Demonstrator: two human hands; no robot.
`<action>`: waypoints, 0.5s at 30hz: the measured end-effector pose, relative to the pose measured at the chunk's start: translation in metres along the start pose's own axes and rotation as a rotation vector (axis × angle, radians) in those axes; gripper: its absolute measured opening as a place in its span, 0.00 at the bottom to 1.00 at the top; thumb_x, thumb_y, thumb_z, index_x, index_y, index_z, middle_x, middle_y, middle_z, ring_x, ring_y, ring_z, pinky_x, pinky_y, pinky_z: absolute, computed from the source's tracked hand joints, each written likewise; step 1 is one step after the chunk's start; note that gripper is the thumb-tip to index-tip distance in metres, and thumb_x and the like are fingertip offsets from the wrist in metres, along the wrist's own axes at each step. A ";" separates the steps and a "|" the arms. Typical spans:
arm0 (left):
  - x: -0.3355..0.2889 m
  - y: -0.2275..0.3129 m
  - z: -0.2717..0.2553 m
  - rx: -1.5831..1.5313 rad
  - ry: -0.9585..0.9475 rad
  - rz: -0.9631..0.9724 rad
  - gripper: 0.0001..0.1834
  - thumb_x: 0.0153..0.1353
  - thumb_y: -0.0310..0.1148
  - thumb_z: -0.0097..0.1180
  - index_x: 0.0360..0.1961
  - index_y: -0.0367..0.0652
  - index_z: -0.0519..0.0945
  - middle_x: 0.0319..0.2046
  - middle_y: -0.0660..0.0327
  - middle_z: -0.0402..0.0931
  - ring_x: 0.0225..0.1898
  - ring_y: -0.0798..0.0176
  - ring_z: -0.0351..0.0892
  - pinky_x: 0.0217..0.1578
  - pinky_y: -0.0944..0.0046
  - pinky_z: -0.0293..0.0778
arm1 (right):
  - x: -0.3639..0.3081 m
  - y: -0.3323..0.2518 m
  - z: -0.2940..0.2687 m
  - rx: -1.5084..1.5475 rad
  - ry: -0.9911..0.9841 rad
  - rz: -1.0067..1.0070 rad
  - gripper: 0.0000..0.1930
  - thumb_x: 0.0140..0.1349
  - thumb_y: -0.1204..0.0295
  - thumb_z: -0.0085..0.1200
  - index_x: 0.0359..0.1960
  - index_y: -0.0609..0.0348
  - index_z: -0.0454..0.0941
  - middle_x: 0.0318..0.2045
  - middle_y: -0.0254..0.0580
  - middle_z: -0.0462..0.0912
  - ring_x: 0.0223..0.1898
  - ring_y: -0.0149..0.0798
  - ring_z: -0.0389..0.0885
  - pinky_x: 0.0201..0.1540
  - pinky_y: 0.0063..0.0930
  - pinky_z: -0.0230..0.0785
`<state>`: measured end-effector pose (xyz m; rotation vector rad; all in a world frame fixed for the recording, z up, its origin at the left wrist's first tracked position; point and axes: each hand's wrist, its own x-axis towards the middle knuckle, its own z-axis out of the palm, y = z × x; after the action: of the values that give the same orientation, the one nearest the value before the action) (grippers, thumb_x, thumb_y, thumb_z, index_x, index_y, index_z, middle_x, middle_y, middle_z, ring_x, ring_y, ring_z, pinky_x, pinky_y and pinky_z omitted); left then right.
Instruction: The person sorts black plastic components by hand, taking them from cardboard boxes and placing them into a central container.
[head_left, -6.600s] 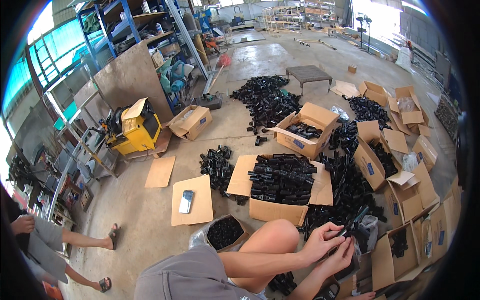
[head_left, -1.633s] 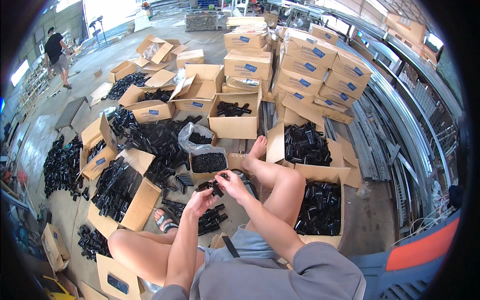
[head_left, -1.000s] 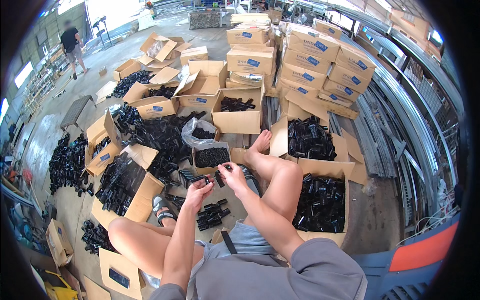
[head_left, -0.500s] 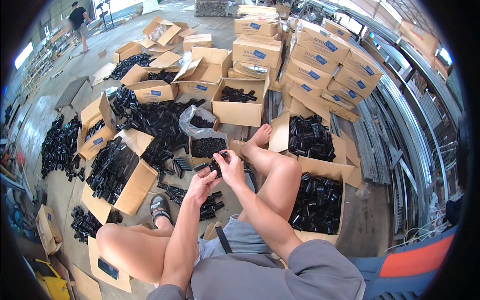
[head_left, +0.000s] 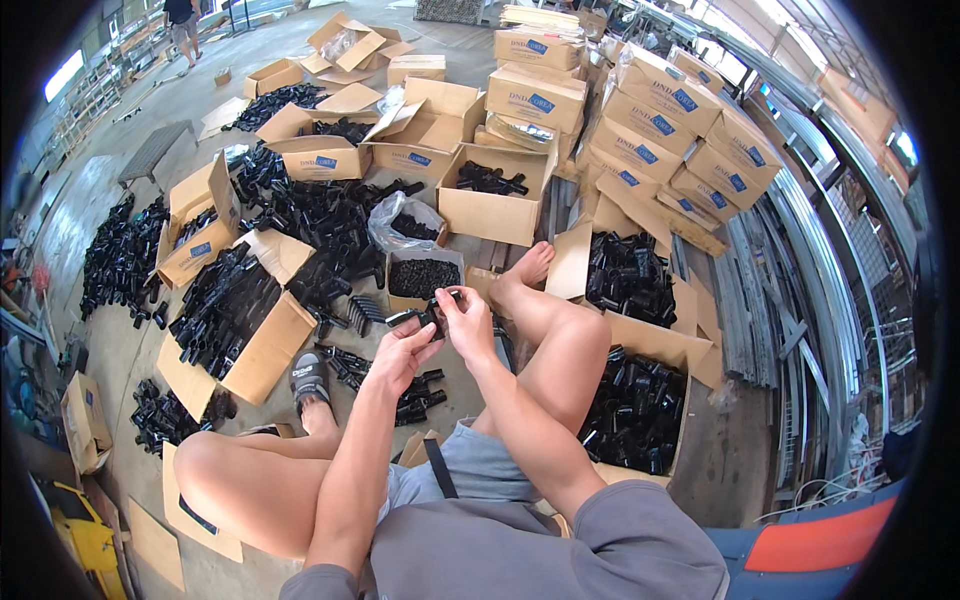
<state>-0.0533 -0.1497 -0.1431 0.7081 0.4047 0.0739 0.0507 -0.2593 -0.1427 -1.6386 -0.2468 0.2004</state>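
Note:
Over my lap, a small black plastic fitting [head_left: 432,317] is held between both hands. My left hand [head_left: 408,354] grips it from below, fingers curled round it. Closed on its upper right end is my right hand [head_left: 467,323], with thumb and fingertips pinching; the exact spot they hold is partly hidden. Just beyond the hands stands a small box of tiny black pieces [head_left: 425,273]. Behind that, a clear plastic bag [head_left: 384,222] lines another box with more black pieces. Similar black fittings [head_left: 418,402] lie on the floor below my left hand.
Open cartons of black parts stand at the left [head_left: 268,350] and right [head_left: 655,345]. A large heap of parts [head_left: 318,225] covers the floor ahead. Stacked closed cartons [head_left: 640,150] and long metal profiles [head_left: 745,300] line the right. A person [head_left: 183,28] is far off, upper left.
The whole view has shifted slightly, so the surroundings sit further right and higher. My fingers have moved a little on the black fitting, and more of it now shows.

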 end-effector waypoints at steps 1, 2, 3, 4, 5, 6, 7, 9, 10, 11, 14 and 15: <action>-0.001 0.001 0.000 0.000 0.003 0.001 0.12 0.66 0.24 0.62 0.50 0.37 0.80 0.47 0.60 0.82 0.47 0.66 0.84 0.52 0.63 0.84 | -0.001 -0.002 0.001 0.001 -0.003 0.001 0.23 0.64 0.53 0.65 0.43 0.65 0.81 0.30 0.42 0.86 0.31 0.32 0.83 0.36 0.28 0.74; -0.001 0.001 0.000 0.013 -0.006 0.012 0.12 0.67 0.24 0.62 0.50 0.36 0.80 0.47 0.60 0.82 0.48 0.66 0.83 0.52 0.63 0.83 | -0.002 -0.004 0.001 0.012 0.006 -0.001 0.23 0.64 0.54 0.65 0.44 0.65 0.81 0.29 0.41 0.86 0.30 0.31 0.83 0.35 0.28 0.74; -0.004 0.003 0.002 0.020 -0.011 0.029 0.12 0.67 0.25 0.62 0.50 0.36 0.79 0.48 0.60 0.82 0.48 0.66 0.83 0.53 0.62 0.83 | -0.003 -0.005 0.003 0.020 0.006 -0.006 0.22 0.64 0.54 0.65 0.44 0.65 0.81 0.29 0.41 0.86 0.30 0.31 0.82 0.35 0.28 0.74; -0.009 0.003 0.008 0.025 -0.006 0.037 0.12 0.67 0.25 0.62 0.51 0.35 0.79 0.48 0.59 0.81 0.49 0.66 0.82 0.54 0.61 0.82 | -0.003 -0.002 0.001 0.016 0.011 -0.045 0.22 0.64 0.55 0.65 0.44 0.65 0.81 0.28 0.40 0.85 0.29 0.31 0.82 0.34 0.28 0.73; -0.008 0.003 0.010 0.022 0.010 0.035 0.14 0.67 0.25 0.61 0.53 0.34 0.79 0.49 0.59 0.81 0.51 0.66 0.81 0.56 0.61 0.81 | 0.001 0.000 -0.002 0.020 -0.010 -0.073 0.21 0.64 0.56 0.66 0.45 0.65 0.81 0.28 0.40 0.85 0.29 0.29 0.81 0.34 0.27 0.73; -0.005 0.003 0.007 0.024 0.086 0.043 0.15 0.68 0.25 0.60 0.55 0.35 0.77 0.51 0.59 0.79 0.52 0.66 0.81 0.56 0.60 0.81 | 0.000 -0.003 0.000 0.054 -0.056 -0.115 0.19 0.65 0.59 0.66 0.45 0.64 0.81 0.29 0.40 0.85 0.30 0.29 0.80 0.33 0.27 0.73; -0.003 -0.003 0.004 0.027 0.170 0.030 0.17 0.68 0.24 0.59 0.57 0.36 0.75 0.53 0.59 0.78 0.53 0.66 0.80 0.56 0.59 0.82 | -0.002 -0.006 0.000 0.158 -0.103 -0.083 0.17 0.65 0.63 0.66 0.46 0.64 0.80 0.31 0.39 0.85 0.31 0.28 0.80 0.33 0.25 0.73; -0.007 0.004 -0.007 0.051 -0.036 0.077 0.17 0.68 0.24 0.60 0.57 0.35 0.77 0.52 0.59 0.79 0.52 0.65 0.81 0.55 0.60 0.82 | -0.008 -0.018 0.001 0.175 -0.151 -0.043 0.17 0.65 0.64 0.66 0.47 0.63 0.79 0.32 0.38 0.85 0.32 0.27 0.80 0.34 0.23 0.72; -0.008 0.008 -0.002 0.076 -0.036 0.079 0.17 0.68 0.24 0.60 0.56 0.34 0.78 0.50 0.60 0.80 0.51 0.65 0.82 0.54 0.61 0.82 | -0.005 -0.019 -0.005 0.179 -0.184 -0.041 0.17 0.65 0.64 0.67 0.47 0.62 0.79 0.33 0.38 0.85 0.32 0.26 0.80 0.35 0.23 0.72; -0.010 0.011 0.003 0.103 -0.036 0.078 0.16 0.67 0.24 0.61 0.56 0.34 0.79 0.49 0.60 0.81 0.50 0.65 0.83 0.54 0.62 0.82 | -0.005 -0.017 -0.009 0.211 -0.199 0.011 0.17 0.65 0.64 0.67 0.48 0.61 0.79 0.34 0.37 0.85 0.33 0.26 0.80 0.36 0.22 0.72; -0.009 0.012 0.013 0.110 -0.005 0.080 0.16 0.66 0.24 0.62 0.54 0.35 0.81 0.48 0.60 0.83 0.48 0.66 0.84 0.52 0.63 0.83 | -0.006 -0.025 -0.012 0.259 -0.181 0.004 0.15 0.66 0.66 0.65 0.48 0.61 0.78 0.36 0.37 0.85 0.36 0.26 0.82 0.39 0.21 0.73; -0.008 0.012 0.018 0.096 -0.006 0.083 0.16 0.66 0.24 0.63 0.55 0.35 0.81 0.49 0.60 0.83 0.48 0.66 0.83 0.53 0.63 0.83 | -0.005 -0.027 -0.014 0.257 -0.181 0.005 0.15 0.66 0.66 0.65 0.48 0.61 0.78 0.36 0.37 0.85 0.36 0.26 0.82 0.39 0.21 0.73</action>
<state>-0.0526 -0.1532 -0.1203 0.8199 0.3746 0.1308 0.0490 -0.2721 -0.1142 -1.3677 -0.3404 0.3701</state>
